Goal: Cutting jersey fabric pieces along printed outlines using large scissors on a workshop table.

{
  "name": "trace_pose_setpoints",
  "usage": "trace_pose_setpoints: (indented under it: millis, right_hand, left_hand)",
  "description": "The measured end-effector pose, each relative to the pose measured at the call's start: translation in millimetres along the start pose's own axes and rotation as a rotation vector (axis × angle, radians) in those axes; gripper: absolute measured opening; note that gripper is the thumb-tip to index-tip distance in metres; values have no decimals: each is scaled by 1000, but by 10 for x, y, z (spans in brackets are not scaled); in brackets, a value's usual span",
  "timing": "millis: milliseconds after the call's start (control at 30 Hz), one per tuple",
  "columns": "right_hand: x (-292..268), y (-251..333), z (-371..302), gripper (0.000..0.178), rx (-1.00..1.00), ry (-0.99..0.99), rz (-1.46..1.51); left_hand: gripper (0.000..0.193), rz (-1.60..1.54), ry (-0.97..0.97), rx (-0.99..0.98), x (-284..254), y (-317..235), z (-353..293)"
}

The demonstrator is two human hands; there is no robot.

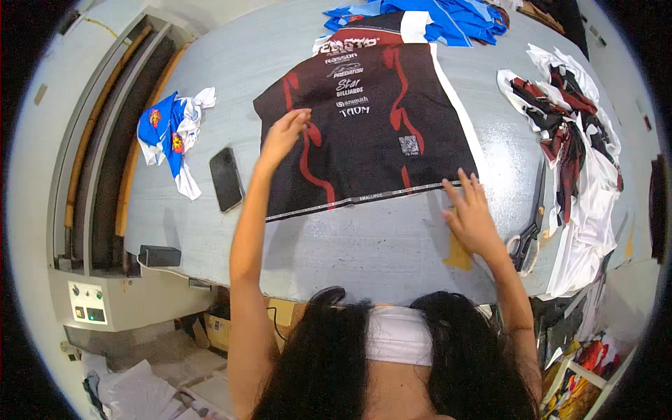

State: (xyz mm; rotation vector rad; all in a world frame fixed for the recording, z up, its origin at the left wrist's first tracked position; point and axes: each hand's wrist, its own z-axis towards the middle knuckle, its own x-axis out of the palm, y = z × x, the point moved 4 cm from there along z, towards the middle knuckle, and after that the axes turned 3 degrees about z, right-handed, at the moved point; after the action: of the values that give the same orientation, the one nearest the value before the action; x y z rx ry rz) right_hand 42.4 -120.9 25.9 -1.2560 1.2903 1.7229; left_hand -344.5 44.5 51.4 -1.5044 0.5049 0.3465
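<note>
A black fabric panel (371, 133) with red streaks and white print lies flat on the grey table (364, 245). My left hand (281, 134) rests flat on its left part, fingers spread, holding nothing. My right hand (470, 213) presses flat on the table at the panel's lower right corner, fingertips touching the white-edged hem. Both forearms reach up from the lower edge.
A black phone (226, 179) lies left of the panel. A crumpled blue and white cloth (171, 133) sits further left. Blue fabric (448, 17) is piled at the far end. Black scissors (525, 241) and a heap of red, black and white offcuts (574, 154) lie to the right.
</note>
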Motion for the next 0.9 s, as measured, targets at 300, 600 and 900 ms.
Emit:
trace_pose_setpoints:
  millis: [300,600,900]
  right_hand:
    - [227,167,-145,62,83,-34,-110]
    - [220,140,-234,50,81,-209,69]
    - [194,122,-313,41,20,-246,198]
  left_hand:
    - [25,387,-119,726,1361,-538,261]
    - [44,594,162,795,2564,-979,-384]
    - [46,677,-117,611,2968,-1010,-399]
